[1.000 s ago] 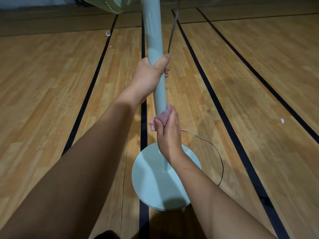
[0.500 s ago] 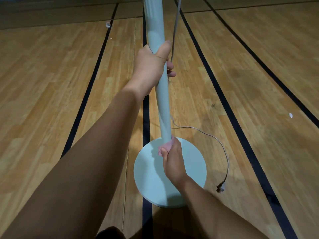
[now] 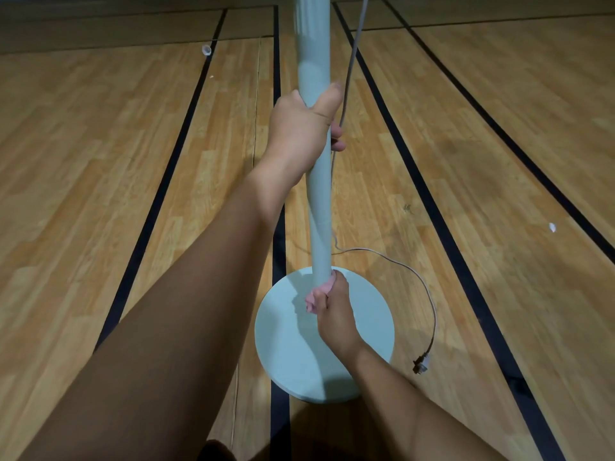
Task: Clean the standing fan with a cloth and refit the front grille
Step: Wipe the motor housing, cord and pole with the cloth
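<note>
The fan's pale green pole (image 3: 314, 61) rises from a round pale green base (image 3: 286, 344) on the floor. My left hand (image 3: 299, 128) grips the pole high up, thumb on its near side. My right hand (image 3: 334, 314) holds a pink cloth (image 3: 314, 296) wrapped against the foot of the pole, just above the base. The fan head and front grille are out of view above the frame.
The fan's grey cord (image 3: 349, 61) hangs beside the pole and loops over the wooden floor to its plug (image 3: 421, 366), right of the base. Black court lines (image 3: 432, 207) cross the floor. Small white scraps (image 3: 206, 49) lie at the far left and right.
My right hand has slid the pink cloth down the pole from mid-height to its foot. My left hand keeps its grip on the pole. The plug has come into view.
</note>
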The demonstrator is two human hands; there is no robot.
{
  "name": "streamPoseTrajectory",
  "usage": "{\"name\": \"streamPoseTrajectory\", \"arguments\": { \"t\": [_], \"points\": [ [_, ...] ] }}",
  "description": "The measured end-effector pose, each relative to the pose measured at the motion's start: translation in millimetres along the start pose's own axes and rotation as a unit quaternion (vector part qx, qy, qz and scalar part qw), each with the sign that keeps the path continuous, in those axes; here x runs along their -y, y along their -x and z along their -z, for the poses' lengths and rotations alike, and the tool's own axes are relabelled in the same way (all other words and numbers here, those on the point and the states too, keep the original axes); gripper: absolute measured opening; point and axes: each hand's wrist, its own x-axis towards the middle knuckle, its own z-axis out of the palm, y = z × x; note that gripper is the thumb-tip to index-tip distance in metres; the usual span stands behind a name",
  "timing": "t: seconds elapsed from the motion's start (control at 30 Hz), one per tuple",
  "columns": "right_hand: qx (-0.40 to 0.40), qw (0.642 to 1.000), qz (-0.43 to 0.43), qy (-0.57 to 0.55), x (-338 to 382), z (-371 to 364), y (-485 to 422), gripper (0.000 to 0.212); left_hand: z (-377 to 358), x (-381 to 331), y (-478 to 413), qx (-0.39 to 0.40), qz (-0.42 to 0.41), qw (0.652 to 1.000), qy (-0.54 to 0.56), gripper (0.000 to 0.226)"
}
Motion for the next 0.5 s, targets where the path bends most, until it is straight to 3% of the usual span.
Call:
{"name": "streamPoseTrajectory", "arguments": {
  "t": [0.17, 0.33, 0.5],
  "points": [
    [-0.034, 0.983, 0.169, 0.059, 37, -8, -13, 0.042, 5, -5, -4, -0.012, 0.006, 1.0, 0.012, 0.032],
    [-0.038, 0.972, 0.211, 0.092, 44, -12, -25, 0.047, 16, 11, -6, 0.003, 0.01, 1.0, -0.016, 0.038],
    [-0.06, 0.964, 0.213, 0.144, 37, -14, -39, 0.053, 14, 88, 25, 0.023, 0.057, 0.997, -0.038, 0.034]
  ]
}}
